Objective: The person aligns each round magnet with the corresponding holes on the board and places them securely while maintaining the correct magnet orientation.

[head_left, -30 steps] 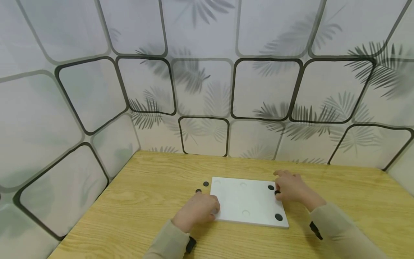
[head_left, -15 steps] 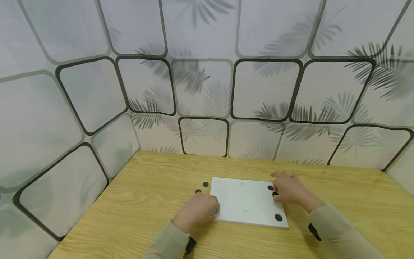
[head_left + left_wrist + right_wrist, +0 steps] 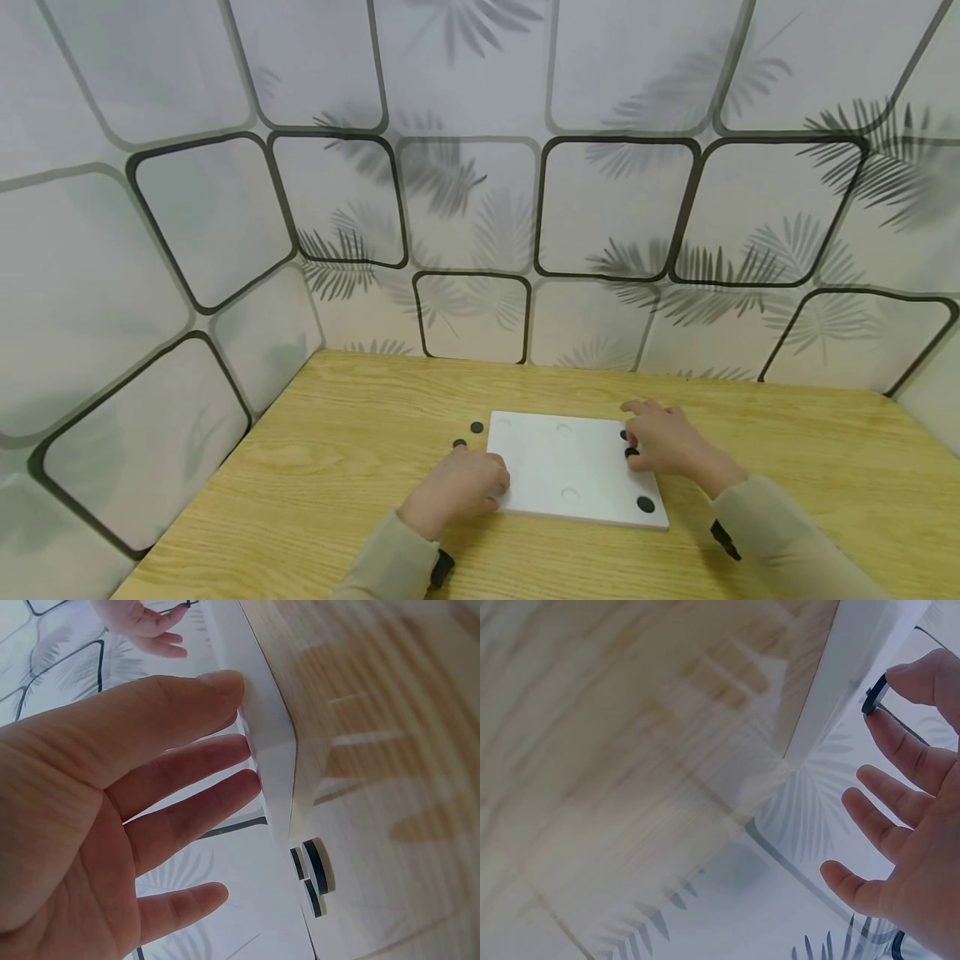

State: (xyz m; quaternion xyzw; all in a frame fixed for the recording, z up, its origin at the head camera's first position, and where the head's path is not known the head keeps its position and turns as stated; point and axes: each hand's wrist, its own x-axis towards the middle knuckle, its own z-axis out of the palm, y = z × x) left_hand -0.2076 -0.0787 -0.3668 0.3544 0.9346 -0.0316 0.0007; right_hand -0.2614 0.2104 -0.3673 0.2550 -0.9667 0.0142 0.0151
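In the head view, a white rectangular board (image 3: 566, 462) with shallow round recesses lies on the table. My left hand (image 3: 457, 490) grips its near left corner; in the left wrist view the thumb (image 3: 217, 684) lies along the edge, with the other fingers beyond it. My right hand (image 3: 663, 437) is over the board's right side. It pinches a small black disc (image 3: 875, 694) between thumb and index finger, the other fingers spread. One black disc (image 3: 646, 504) sits at the board's near right corner. Another disc (image 3: 624, 435), at the far right corner, is partly hidden by the right hand.
Loose black discs (image 3: 317, 866) lie on the wooden table (image 3: 360, 417) left of the board, one hidden from the head view by the left hand. A patterned white wall covering (image 3: 472, 192) rises behind the table and along its left side.
My right hand has shifted slightly left over the board with the pinched disc, now partly covering the far right disc. The left hand and board look unmoved.
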